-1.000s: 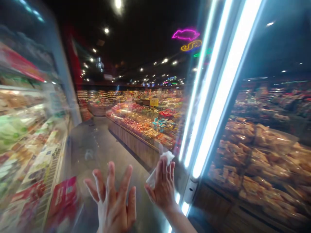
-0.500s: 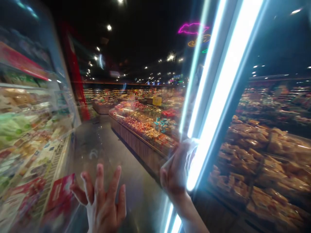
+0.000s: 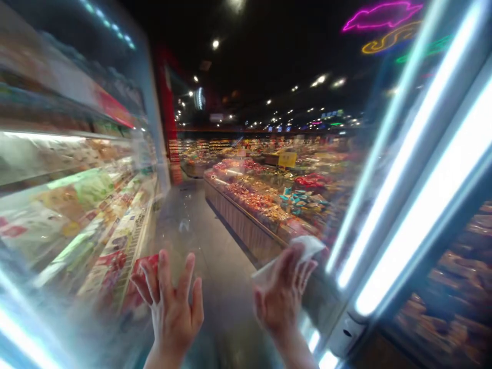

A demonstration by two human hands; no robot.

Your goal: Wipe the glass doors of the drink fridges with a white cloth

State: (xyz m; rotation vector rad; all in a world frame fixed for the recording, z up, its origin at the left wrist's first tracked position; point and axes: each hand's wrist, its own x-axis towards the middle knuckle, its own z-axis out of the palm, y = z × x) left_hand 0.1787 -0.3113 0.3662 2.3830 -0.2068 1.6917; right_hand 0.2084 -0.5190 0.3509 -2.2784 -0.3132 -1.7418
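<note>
My left hand is raised at the lower middle with its fingers spread, and nothing shows in it. A clear pane seems to stand before it, but I cannot tell whether the palm touches it. My right hand is bent around a thin white wipe, which sticks out past the fingertips and beside the thumb side. Close to the right of that hand run bright slanting light tubes, with a light end fitting at their lower end.
On the left are shelves of packaged food, blurred. A wood-sided display bin heaped with wrapped goods lies ahead, with a yellow sign over it. A grey floor aisle runs between them. Neon outlines glow upper right.
The view has swung left, so shelves, bin and light tubes sit further right. My right hand no longer overlaps the tubes, and the white wipe shows clearly. My left hand stays spread.
</note>
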